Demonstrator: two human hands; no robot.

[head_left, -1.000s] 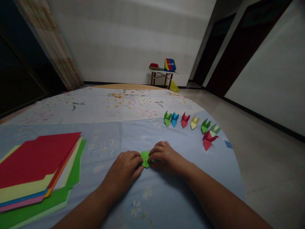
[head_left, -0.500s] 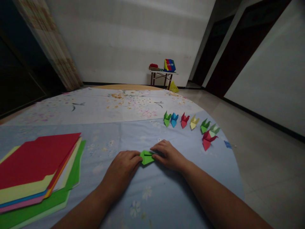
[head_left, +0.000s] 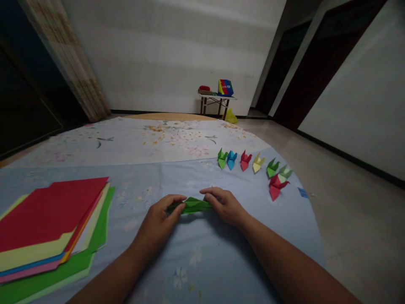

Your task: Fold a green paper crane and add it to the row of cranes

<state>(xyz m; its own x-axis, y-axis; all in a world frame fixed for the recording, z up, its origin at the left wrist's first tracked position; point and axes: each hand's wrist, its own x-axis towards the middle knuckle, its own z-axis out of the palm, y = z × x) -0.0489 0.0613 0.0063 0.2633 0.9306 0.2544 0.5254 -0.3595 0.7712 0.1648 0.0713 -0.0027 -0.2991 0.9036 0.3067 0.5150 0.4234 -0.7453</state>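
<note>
Between my two hands is a folded piece of green paper (head_left: 196, 205), partly opened out along its folds and stretched sideways. My left hand (head_left: 163, 213) pinches its left end between thumb and fingers. At the other end, my right hand (head_left: 225, 205) grips the paper with the thumb in front and the fingers behind. The fingers hide both ends of the paper. Beyond my right hand stand several folded paper cranes, among them a blue crane (head_left: 231, 159), a yellow crane (head_left: 257, 163) and a large red crane (head_left: 276, 186).
A stack of coloured paper sheets (head_left: 47, 211), red on top, lies at the left of the cloth-covered round table (head_left: 139, 245). A small blue item (head_left: 303, 192) is by the right edge. Against the wall, a small table (head_left: 218, 97) bears a colourful bag (head_left: 225, 87).
The green paper has gone from a flat, compact shape on the cloth to a wider, opened one held between both hands. My left hand has shifted its grip to the paper's far left end.
</note>
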